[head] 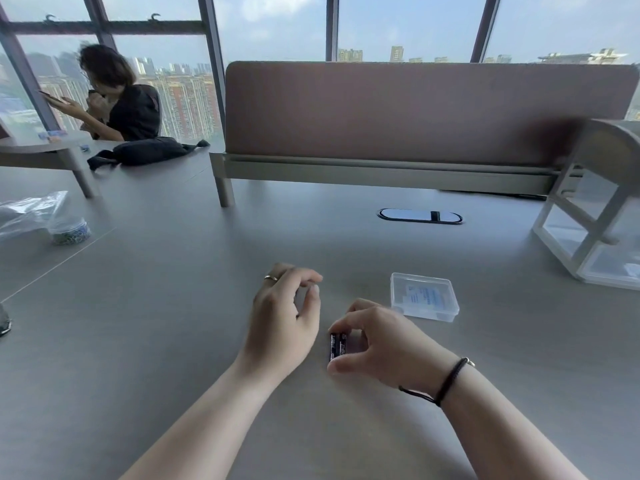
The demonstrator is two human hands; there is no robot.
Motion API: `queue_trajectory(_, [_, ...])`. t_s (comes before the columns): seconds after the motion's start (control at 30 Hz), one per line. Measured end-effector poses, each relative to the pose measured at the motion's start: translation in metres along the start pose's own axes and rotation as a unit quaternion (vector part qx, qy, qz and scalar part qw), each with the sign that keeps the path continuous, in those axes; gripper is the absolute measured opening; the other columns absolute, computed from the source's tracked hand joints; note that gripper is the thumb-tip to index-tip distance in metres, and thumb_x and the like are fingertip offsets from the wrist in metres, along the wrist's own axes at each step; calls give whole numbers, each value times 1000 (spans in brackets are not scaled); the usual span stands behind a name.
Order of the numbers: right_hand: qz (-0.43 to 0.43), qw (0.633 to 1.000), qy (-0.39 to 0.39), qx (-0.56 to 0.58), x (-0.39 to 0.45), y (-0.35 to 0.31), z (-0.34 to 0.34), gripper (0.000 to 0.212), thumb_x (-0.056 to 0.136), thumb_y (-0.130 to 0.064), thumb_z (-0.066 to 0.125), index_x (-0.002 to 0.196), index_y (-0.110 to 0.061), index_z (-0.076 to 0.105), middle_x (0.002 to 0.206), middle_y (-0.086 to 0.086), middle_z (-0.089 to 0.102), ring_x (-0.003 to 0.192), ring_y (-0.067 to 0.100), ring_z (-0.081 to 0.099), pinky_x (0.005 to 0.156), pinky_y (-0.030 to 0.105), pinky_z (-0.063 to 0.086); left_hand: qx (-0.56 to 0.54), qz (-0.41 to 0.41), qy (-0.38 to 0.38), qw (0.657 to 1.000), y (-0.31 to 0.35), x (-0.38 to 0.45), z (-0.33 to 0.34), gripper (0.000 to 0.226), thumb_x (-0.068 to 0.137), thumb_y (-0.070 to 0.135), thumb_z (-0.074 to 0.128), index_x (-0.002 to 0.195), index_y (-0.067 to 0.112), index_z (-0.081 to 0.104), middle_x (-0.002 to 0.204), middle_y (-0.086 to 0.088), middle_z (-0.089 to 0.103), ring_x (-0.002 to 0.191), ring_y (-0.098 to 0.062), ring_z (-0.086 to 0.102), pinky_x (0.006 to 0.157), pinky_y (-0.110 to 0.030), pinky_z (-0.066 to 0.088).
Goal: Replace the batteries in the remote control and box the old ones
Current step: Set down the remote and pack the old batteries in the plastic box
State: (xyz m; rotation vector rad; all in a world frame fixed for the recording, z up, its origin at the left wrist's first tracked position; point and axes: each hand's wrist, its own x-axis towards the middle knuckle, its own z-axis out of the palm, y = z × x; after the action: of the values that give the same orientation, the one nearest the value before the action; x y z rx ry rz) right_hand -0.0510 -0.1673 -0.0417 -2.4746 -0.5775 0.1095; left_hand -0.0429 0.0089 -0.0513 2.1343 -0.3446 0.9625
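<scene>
Two small dark batteries [337, 346] lie side by side near the front middle of the grey table, and my right hand [377, 341] pinches them between thumb and fingers. My left hand [287, 317] hovers just to their left with its fingers curled and apart, holding nothing; a ring is on one finger. A small clear plastic box [423, 301] with its lid shut and a white label inside stands just beyond my right hand. No remote control is in view.
A white open-frame shelf [588, 233] stands at the right. A brown divider panel [415, 112] runs across the back, with an oval cable port [420, 216] before it. Plastic bags and a small jar [69, 231] lie far left. A person sits at the far left by the window.
</scene>
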Motion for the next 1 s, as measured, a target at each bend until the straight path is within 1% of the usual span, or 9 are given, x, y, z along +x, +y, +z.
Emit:
queue_trajectory(0.13, [-17,998,65,6,2,3,-2,46,73,-49,80,115,-32,71,99,-13,54,65,2,50,69,22,46,-56,31,-12,998,11,-4,0,7,88,13,64,92,11,69,81,9,58,64,-11,55,66,-18,42])
queue_trajectory(0.3, [-47,977,204,37,3,-3,-9,40,76,-54,73,111,-35,70,98,-15,55,64,11,54,58,18,44,-168,-108,-122,972,18,-11,3,39,91,43,58,124,23,59,112,9,62,82,-11,66,72,-19,50])
queue_trajectory(0.37, [-64,973,218,34,2,-8,-6,34,76,-49,71,109,-39,70,96,-17,55,67,13,55,56,22,46,-244,-183,-166,938,19,-11,5,47,91,42,58,134,24,52,118,5,63,76,-18,70,72,-33,56])
queue_trajectory(0.43, [-81,973,215,14,0,-13,-1,32,71,-38,68,103,-40,69,92,-18,53,69,9,54,57,27,49,-284,-228,-195,911,18,-10,8,51,90,36,57,138,23,49,104,1,71,66,-31,69,71,-48,58])
queue_trajectory(0.57, [-89,974,208,-28,1,-15,6,46,64,-22,77,105,-39,68,88,-14,52,72,5,52,60,30,50,-251,-185,-214,926,17,-13,7,38,100,12,47,137,20,48,86,-1,68,52,-26,61,57,-46,55])
queue_trajectory(0.7, [-87,966,235,-58,2,-5,2,51,66,-47,78,113,-33,68,98,-14,57,88,9,58,76,30,51,-205,-165,-226,938,13,-15,8,39,103,11,40,136,31,48,90,0,61,47,-17,57,52,-39,53])
queue_trajectory(0.8, [-26,959,257,-115,4,8,-2,69,65,-73,69,120,-31,66,113,-11,59,108,13,56,93,31,44,-185,-146,-232,944,8,-16,9,39,102,9,37,127,37,50,88,1,60,49,-14,56,53,-28,48])
queue_trajectory(0.93, [80,940,287,-164,6,23,-7,62,77,-67,65,126,-28,62,127,-7,60,128,18,50,114,41,27,-145,-127,-236,953,2,-19,13,35,100,8,38,119,34,53,86,6,60,64,-9,53,59,-17,42])
queue_trajectory(1.0, [134,944,258,-157,3,27,-6,62,80,-66,61,131,-29,56,136,-7,55,139,17,41,121,48,14,-122,-113,-235,958,2,-20,14,32,99,5,39,111,29,55,88,7,58,73,-6,53,65,-14,40])
